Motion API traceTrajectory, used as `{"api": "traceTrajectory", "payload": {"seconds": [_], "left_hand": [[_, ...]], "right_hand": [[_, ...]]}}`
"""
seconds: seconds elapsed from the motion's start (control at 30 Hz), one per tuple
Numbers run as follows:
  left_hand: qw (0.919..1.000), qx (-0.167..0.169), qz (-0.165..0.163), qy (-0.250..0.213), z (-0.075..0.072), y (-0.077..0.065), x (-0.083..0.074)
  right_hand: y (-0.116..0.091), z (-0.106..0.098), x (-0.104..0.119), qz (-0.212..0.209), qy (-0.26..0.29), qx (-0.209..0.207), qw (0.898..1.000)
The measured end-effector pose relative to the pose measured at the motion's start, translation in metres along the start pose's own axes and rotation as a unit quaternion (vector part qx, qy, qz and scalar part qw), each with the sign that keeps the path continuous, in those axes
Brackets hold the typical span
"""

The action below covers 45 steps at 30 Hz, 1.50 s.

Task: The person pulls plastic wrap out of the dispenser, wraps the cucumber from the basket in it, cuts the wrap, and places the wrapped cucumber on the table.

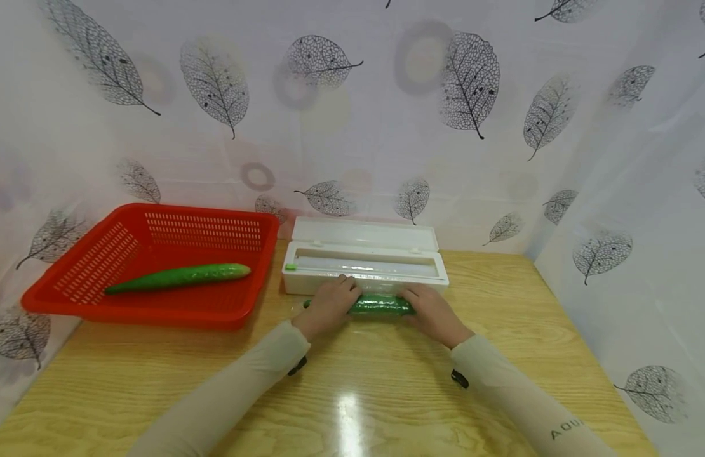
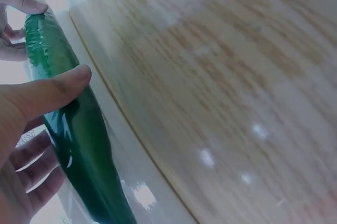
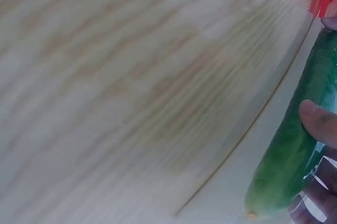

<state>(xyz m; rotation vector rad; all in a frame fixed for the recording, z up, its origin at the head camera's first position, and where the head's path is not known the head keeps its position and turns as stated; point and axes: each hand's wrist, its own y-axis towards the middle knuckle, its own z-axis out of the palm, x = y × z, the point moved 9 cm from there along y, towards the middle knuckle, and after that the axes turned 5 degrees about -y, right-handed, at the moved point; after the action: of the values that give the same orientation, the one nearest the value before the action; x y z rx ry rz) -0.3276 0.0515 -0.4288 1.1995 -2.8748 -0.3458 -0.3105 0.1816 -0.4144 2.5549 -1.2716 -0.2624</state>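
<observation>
Held at both ends just below the center of the frame, a wrapped cucumber [image 1: 381, 304] runs sideways over a wood-grain table [image 1: 352, 362], deep glossy green toward its left end, paler at its right tip, its skin glinting under clear film that wrinkles in places. The left hand [image 1: 329, 304] grips it, thumb over the top and fingers beneath; the right hand [image 1: 435, 311] clasps it near the right end in the same fashion. At left in the frame, a red slatted basket [image 1: 158, 314] contains a second cucumber [image 1: 181, 277], slightly curved, dark at its left end and lighter at its right. At center, just behind the hands, a white box [image 1: 295, 284] stands with its lid tipped back, a pale roll [image 1: 364, 264] inside and a green tab [image 1: 291, 267] at its left end.
</observation>
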Motion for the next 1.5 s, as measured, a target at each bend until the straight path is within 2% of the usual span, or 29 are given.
{"api": "traceTrajectory", "payload": {"seconds": [0.23,0.57,0.8,0.97,1.3,1.43,1.5], "left_hand": [[0.9994,-0.032,0.003,0.008,-0.005,0.000,-0.003],[0.9967,-0.050,0.004,-0.064,-0.016,-0.002,-0.004],[0.9951,-0.046,0.004,-0.087,-0.016,-0.003,-0.001],[0.9952,-0.052,0.011,-0.083,-0.017,-0.003,-0.001],[0.9953,-0.056,0.021,-0.075,-0.019,-0.002,-0.002],[0.9951,-0.047,0.018,-0.085,-0.019,-0.002,-0.001],[0.9948,-0.032,0.008,-0.097,-0.017,-0.001,0.000]], "right_hand": [[0.000,0.001,-0.001,-0.006,-0.003,0.001,1.000],[0.001,0.002,-0.002,-0.011,-0.003,0.006,1.000],[0.002,0.001,-0.002,-0.006,0.007,0.025,1.000],[0.002,0.002,-0.002,0.001,0.002,0.040,0.999],[0.000,0.009,-0.005,0.006,0.000,0.041,0.999],[-0.001,0.009,-0.005,0.002,0.002,0.040,0.999],[-0.001,0.007,-0.003,-0.004,0.005,0.034,0.999]]}}
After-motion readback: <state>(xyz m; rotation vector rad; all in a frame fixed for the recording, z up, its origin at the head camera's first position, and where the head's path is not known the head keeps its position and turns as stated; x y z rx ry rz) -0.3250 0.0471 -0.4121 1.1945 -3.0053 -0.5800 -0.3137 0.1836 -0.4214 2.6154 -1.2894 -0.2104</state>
